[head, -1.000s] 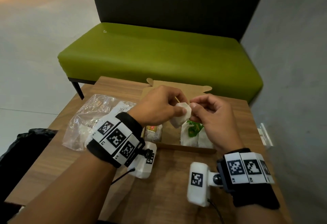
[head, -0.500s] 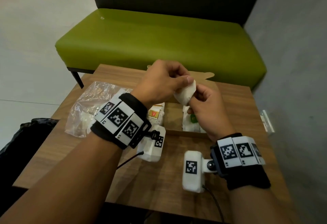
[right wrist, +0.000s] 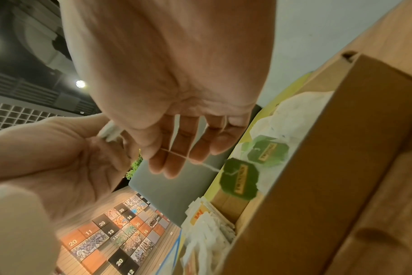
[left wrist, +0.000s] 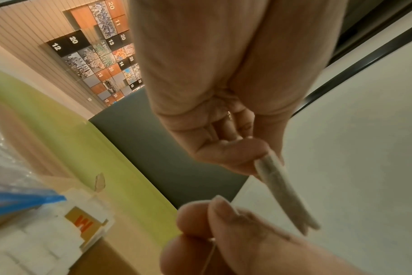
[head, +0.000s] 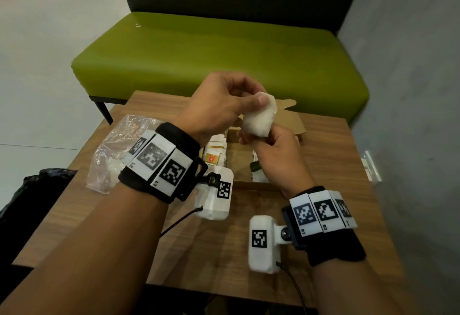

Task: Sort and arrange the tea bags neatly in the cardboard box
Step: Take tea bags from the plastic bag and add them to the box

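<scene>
Pinching tea bag (head: 258, 120), left hand (head: 221, 105) above cardboard box (head: 296, 125)

wooden table (head: 323, 155); cardboard box (head: 288, 125), clear plastic bag (head: 117, 150) on it

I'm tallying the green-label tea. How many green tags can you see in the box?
2, both in the right-wrist view at the cardboard box's right end: one green tag hanging on a string, another lying behind it. More may be hidden.

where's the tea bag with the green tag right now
In the right wrist view the green tag dangles on its string from the right hand, above the cardboard box.
</scene>
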{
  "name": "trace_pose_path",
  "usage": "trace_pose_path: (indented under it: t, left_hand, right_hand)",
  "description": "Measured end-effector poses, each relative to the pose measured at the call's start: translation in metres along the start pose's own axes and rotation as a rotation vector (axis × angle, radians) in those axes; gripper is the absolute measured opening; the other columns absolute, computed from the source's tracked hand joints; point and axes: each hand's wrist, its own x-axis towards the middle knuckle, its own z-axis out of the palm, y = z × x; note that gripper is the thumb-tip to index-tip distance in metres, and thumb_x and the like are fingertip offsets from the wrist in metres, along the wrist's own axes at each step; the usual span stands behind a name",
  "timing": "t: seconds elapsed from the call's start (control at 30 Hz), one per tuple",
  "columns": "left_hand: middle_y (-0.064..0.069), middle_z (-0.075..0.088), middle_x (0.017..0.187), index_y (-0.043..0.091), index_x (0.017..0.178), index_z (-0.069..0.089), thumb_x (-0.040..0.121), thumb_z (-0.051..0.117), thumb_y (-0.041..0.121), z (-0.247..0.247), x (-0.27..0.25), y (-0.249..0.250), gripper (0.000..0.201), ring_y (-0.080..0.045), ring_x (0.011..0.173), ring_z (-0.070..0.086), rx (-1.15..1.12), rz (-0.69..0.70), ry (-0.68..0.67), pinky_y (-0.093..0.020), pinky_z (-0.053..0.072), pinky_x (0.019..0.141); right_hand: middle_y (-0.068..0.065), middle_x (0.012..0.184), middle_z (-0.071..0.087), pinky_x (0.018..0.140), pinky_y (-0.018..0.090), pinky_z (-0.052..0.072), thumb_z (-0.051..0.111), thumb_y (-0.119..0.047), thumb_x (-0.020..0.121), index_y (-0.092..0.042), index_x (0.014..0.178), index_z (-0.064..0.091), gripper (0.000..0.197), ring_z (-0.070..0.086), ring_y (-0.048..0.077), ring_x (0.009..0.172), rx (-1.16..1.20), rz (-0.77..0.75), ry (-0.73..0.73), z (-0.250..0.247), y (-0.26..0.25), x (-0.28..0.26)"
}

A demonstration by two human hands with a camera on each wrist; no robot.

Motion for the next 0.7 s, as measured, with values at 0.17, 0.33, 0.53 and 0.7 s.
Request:
trace_pose_path:
  t: [0.17, 0.33, 0.53, 0.7]
  left_hand:
    - [-0.010, 0.063, 0.086, 0.013, 0.085, 0.065, 0.088, 0.072, 0.013, -0.003, 0.007, -0.008, 0.007, -0.013, 0.075, 0.065, -0.032, -0.006, 0.152, -0.024, 0.051, 0.051]
    - [0.000, 0.060, 0.077, 0.021, 0.082, 0.064, 0.088, 0.072, 0.021, -0.013, 0.013, -0.017, 0.011, -0.019, 0.081, 0.066, 0.104, 0.045, 0.266, -0.032, 0.055, 0.058]
    - [0.008, 0.063, 0.079, 0.027, 0.080, 0.066, 0.085, 0.073, 0.031, -0.021, 0.011, -0.021, 0.010, -0.024, 0.084, 0.067, 0.259, 0.099, 0.306, -0.053, 0.058, 0.069]
    - [0.005, 0.068, 0.084, 0.019, 0.085, 0.069, 0.087, 0.073, 0.025, -0.022, 0.010, -0.019, 0.007, -0.014, 0.079, 0.064, 0.378, 0.116, 0.216, -0.044, 0.058, 0.074]
  right_hand:
    - [-0.005, 0.091, 0.075, 0.088, 0.037, 0.055, 0.062, -0.027, 0.099, -0.027, 0.088, 0.074, 0.016, 0.069, 0.012, 0.093, -0.081, -0.020, -0.098, 0.001, -0.001, -0.003]
    - [-0.004, 0.087, 0.072, 0.087, 0.043, 0.054, 0.062, -0.030, 0.098, -0.024, 0.087, 0.072, 0.016, 0.066, 0.015, 0.089, -0.132, -0.033, -0.136, -0.005, -0.002, -0.008]
    - [-0.002, 0.087, 0.070, 0.085, 0.039, 0.052, 0.063, -0.030, 0.097, -0.023, 0.085, 0.070, 0.016, 0.064, 0.015, 0.088, -0.139, -0.091, -0.114, -0.005, -0.010, -0.007]
    - [-0.003, 0.094, 0.068, 0.087, 0.043, 0.054, 0.065, -0.033, 0.095, -0.024, 0.086, 0.068, 0.014, 0.063, 0.015, 0.093, -0.092, -0.147, -0.037, -0.008, -0.012, -0.003]
